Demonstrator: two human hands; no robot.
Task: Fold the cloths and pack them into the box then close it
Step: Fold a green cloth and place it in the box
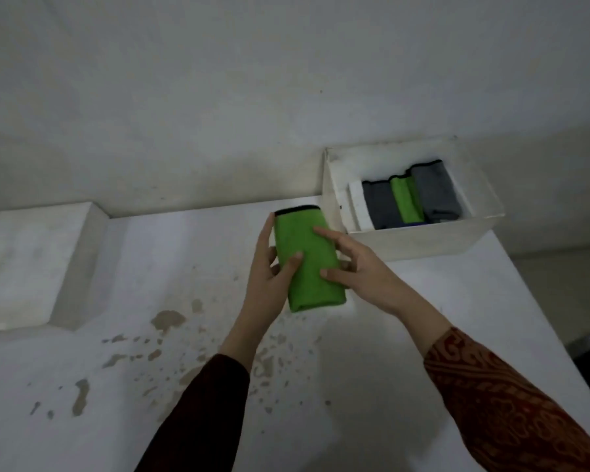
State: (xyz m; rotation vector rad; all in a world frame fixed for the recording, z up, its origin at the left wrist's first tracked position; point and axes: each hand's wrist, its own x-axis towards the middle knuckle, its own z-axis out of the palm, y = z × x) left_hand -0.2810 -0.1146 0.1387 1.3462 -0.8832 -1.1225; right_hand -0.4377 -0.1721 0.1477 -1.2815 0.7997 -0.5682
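Note:
A folded green cloth point(307, 264) with a black hem at its far end is held just above the white table, in the middle of the view. My left hand point(269, 270) grips its left edge, thumb on top and fingers underneath. My right hand point(351, 264) holds its right edge, index finger and thumb resting on the top. Behind and to the right stands the open white box point(419, 241). Inside it, upright and side by side, are a dark grey cloth point(382, 207), a green cloth point(406, 202) and a lighter grey cloth point(436, 192).
The white box lid point(31, 264) lies at the table's left. The white table point(171, 420) has brown chipped patches near its middle. A wall rises right behind the table. The table's right edge runs close beside the box.

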